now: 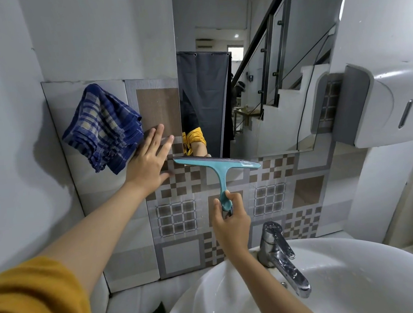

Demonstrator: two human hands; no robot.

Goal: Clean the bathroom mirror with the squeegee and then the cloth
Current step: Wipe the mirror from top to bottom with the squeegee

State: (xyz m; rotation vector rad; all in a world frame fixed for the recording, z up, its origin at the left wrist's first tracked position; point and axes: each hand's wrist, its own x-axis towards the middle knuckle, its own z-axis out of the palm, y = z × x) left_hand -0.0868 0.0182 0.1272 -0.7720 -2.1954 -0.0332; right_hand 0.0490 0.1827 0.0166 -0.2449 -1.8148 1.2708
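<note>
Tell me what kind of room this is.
Most likely a bathroom or washroom: a white sink with a chrome tap, a wall mirror above patterned tiles, and a wall-mounted dispenser.

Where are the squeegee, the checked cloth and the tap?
squeegee [222, 179]: head view, on its teal handle stem.
checked cloth [104, 128]: head view, middle of the folds.
tap [276, 246]: head view, on its chrome body.
</note>
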